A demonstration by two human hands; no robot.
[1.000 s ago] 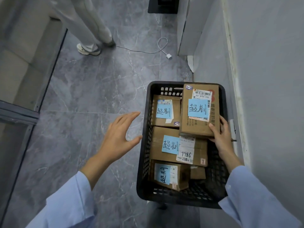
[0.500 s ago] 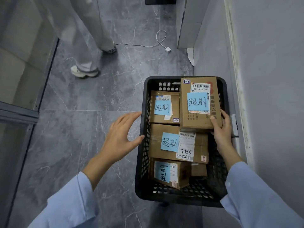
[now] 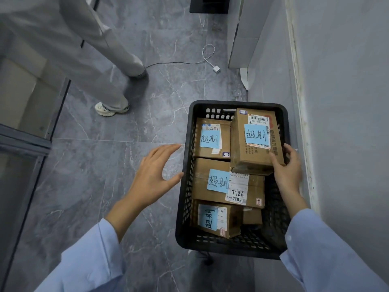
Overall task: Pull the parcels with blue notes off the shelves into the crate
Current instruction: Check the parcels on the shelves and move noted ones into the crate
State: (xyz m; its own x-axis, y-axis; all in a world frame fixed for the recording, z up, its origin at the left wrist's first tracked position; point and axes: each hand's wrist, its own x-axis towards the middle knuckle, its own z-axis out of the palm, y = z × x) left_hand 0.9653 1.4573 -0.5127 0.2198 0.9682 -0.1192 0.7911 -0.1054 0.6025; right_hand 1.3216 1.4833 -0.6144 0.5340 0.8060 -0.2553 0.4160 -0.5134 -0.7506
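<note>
The black crate (image 3: pixel 187 186) stands on the grey tiled floor (image 3: pixel 94 186), beside the wall (image 3: pixel 347 123) on the right, its long axis running away from the viewer. Four brown cardboard parcels lie inside. The nearest parcel (image 3: pixel 231 220) sits askew at the near end. The middle parcel (image 3: pixel 228 186) lies crosswise, with a white label reading 7786.

Beyond it, the top parcel (image 3: pixel 255 142) lies lengthwise. Its near end overlaps the middle parcel and its far end points at the crate's far wall. The right hand (image 3: pixel 288 167) grasps its near right corner, thumb on the top face and fingers curled round the side. The left hand (image 3: pixel 153 175) hovers spread and relaxed over the floor. Its thumb tip is right at the crate's left wall, and contact cannot be told.

The far-left parcel (image 3: pixel 212 140) lies flat beside the top one. Every parcel carries a blue note with dark handwriting.

Farther off are a person's pale trousers (image 3: pixel 101 66) and a white cable (image 3: pixel 202 57).
</note>
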